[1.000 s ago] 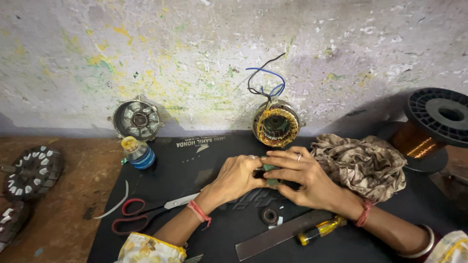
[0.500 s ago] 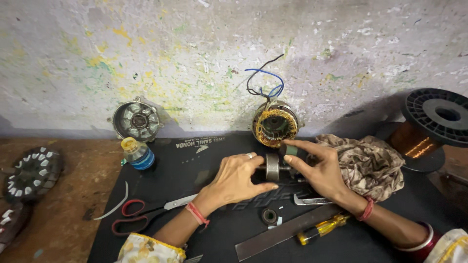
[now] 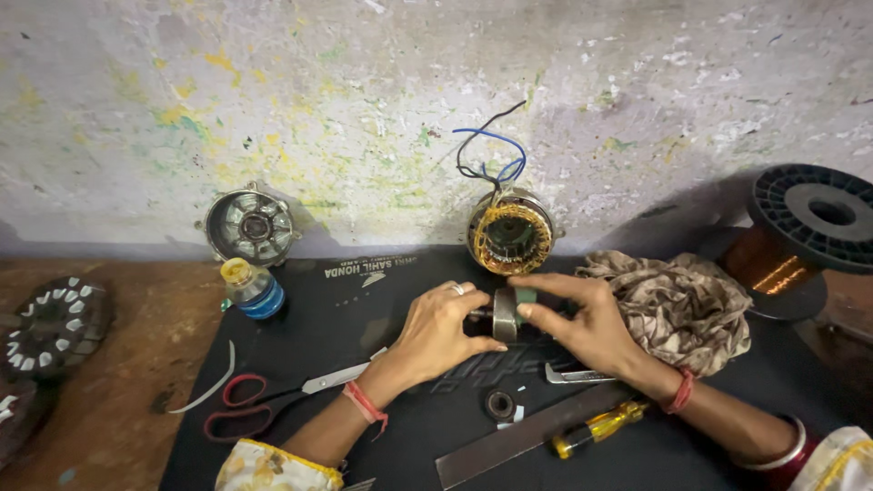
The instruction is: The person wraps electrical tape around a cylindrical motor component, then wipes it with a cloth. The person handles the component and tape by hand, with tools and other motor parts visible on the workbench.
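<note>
Paint-flecked wall (image 3: pixel 364 109) ran behind a black mat (image 3: pixel 382 300) on a brown floor. Both hands met mid-mat on one small metal cylindrical part (image 3: pixel 505 315), held just above the mat. Left hand (image 3: pixel 441 332) pinched its left end, thumb under, a ring on one finger. Right hand (image 3: pixel 582 323) gripped its right side between forefinger and thumb, with something green at the fingertips; can't tell what.

Around it:
- 1 wound stator (image 3: pixel 509 235) with copper coils and blue/black leads, propped at the wall directly behind the hands
- 1 grey motor end cover (image 3: pixel 252 225) further left at the wall
- 1 small bottle (image 3: pixel 251 287), yellow cap, blue liquid, just below the cover
- 1 pair of red-handled scissors (image 3: pixel 273 405) beside the left forearm
- 1 small black ring (image 3: pixel 499 405) on the mat below the hands
- 1 flat metal bar (image 3: pixel 518 438) and 1 yellow-handled screwdriver (image 3: pixel 596 427) under the right forearm
- 1 crumpled patterned cloth (image 3: pixel 677 305) right of the hands
- 1 copper wire spool (image 3: pixel 800 236), far right
- 1 dark disc with white segments (image 3: pixel 50 323) on the floor, far left

Nothing blocked the view of the part except the fingers themselves.
</note>
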